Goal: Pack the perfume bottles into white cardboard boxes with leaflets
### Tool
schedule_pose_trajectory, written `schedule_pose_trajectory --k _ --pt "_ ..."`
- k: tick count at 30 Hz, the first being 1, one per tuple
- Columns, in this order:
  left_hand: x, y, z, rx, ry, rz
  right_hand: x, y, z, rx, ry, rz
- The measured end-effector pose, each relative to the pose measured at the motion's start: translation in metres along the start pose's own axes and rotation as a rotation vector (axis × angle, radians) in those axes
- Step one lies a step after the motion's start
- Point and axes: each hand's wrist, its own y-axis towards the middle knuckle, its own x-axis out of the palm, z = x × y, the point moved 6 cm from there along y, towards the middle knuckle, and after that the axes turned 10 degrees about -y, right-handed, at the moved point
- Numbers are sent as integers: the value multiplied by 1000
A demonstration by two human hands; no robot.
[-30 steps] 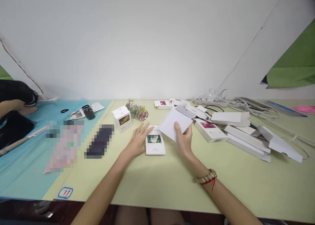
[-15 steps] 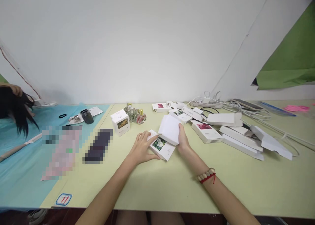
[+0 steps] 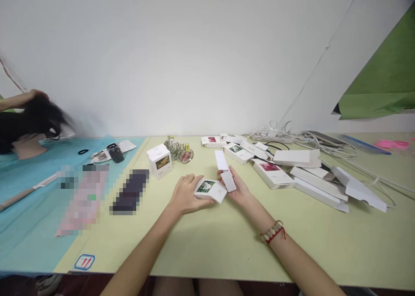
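Note:
My left hand [image 3: 186, 195] is closed around a small white carton [image 3: 210, 189] printed with a white flower on green leaves, tilted a little above the yellow table. A folded piece of white cardboard [image 3: 228, 180] is gripped in my right hand [image 3: 240, 191], just right of the carton. Two of the cardboard's panels show, bent at an angle; the fingers behind it are partly hidden. Whether the cardboard touches the carton, I cannot tell. Beyond my left hand stands a white box [image 3: 160, 162] with a dark golden picture, beside several small glass bottles [image 3: 178, 150] with gold and silver caps.
Several flower-printed cartons [image 3: 271, 171] and opened white cartons [image 3: 319, 187] lie to the right. Behind them are white cables [image 3: 340, 154] and a power strip [image 3: 264, 138]. A blurred dark rectangle [image 3: 131, 192] lies left. At far left, another person's hand [image 3: 24, 99] holds dark hair on a mannequin head.
The white cardboard in my right hand has turned and come away from the carton's top, now showing folded panels. My left hand has tilted the carton. At far left, the dark hair has been lifted.

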Motion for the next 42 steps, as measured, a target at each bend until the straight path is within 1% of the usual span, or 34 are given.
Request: schedule_pose_trajectory --k 4,7,10,14,16,17,19,22,25,27,29,32,35,38,42 --pt "-9 -1 -14 -136 -231 110 13 -9 -6 201 144 -85" --pt "-13 -5 -23 -206 -347 241 19 -13 -11 239 176 -125" --pt "-13 -6 -24 -232 -475 324 18 -12 -12 197 188 -100" --pt "-12 -5 -19 -242 -673 370 14 -8 -10 99 84 -70" --pt "-11 -3 -17 -244 -744 376 12 -7 -10 55 67 -55" --pt "-9 -2 -17 -256 -781 363 11 -6 -12 29 66 -46" --pt "-2 -1 -17 -303 -869 296 9 -5 -15 -22 62 -22" --pt "12 -1 -16 -389 -1003 146 4 -3 -20 -78 56 40" --pt "23 -2 -12 -436 -1075 16 1 -3 -20 -103 19 106" --pt "27 -3 -10 -443 -1075 -12 1 -4 -19 -113 -54 142" --pt "26 -3 -11 -440 -1041 -5 1 -6 -20 -139 -144 170" --pt "23 -2 -11 -398 -1001 -8 4 -10 -26 -211 -245 162" --pt "22 -2 -8 -362 -1010 -87 7 -12 -31 -279 -288 133" --pt "26 -5 -8 -393 -1012 -159 9 -13 -33 -295 -299 110" --pt "27 -6 -8 -400 -1030 -139 11 -15 -39 -358 -333 125"
